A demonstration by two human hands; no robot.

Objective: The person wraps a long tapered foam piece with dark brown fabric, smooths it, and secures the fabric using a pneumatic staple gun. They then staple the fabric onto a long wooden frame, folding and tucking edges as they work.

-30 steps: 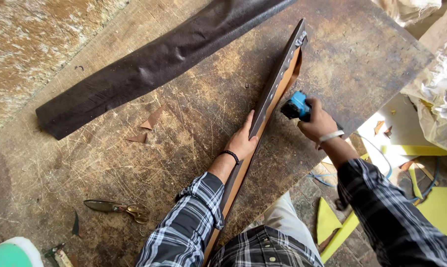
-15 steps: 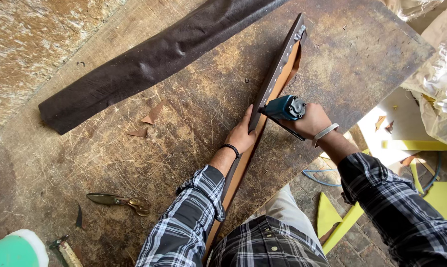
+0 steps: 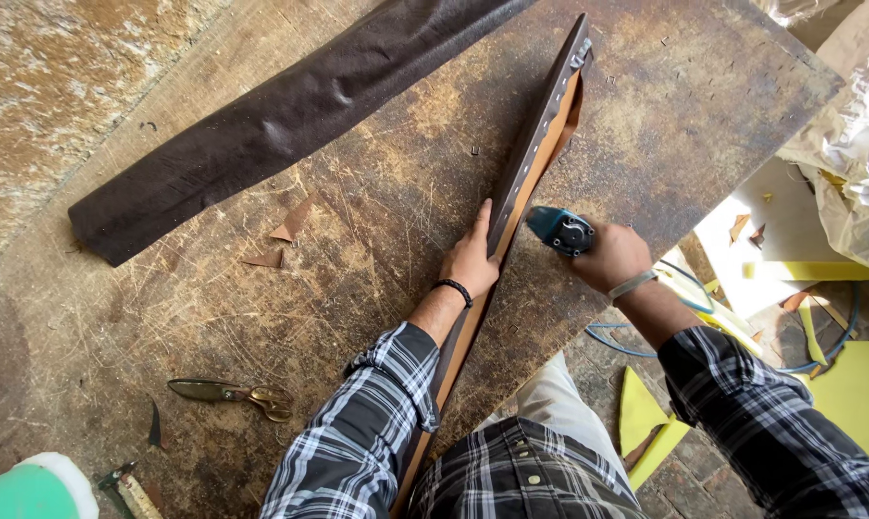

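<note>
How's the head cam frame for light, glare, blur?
Head view: sharp; even daylight on the scratched wooden workbench; soft shadow under the left hand; pale crumpled sheet at the right edge near blown out; right hand and blue-green power tool unblurred.

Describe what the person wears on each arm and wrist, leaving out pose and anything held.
Both arms have long plaid sleeves in black, white and grey, cuffs pushed back. The left hand has a black band at the wrist; the right hand has a pale grey wrist band. No gloves.
</note>
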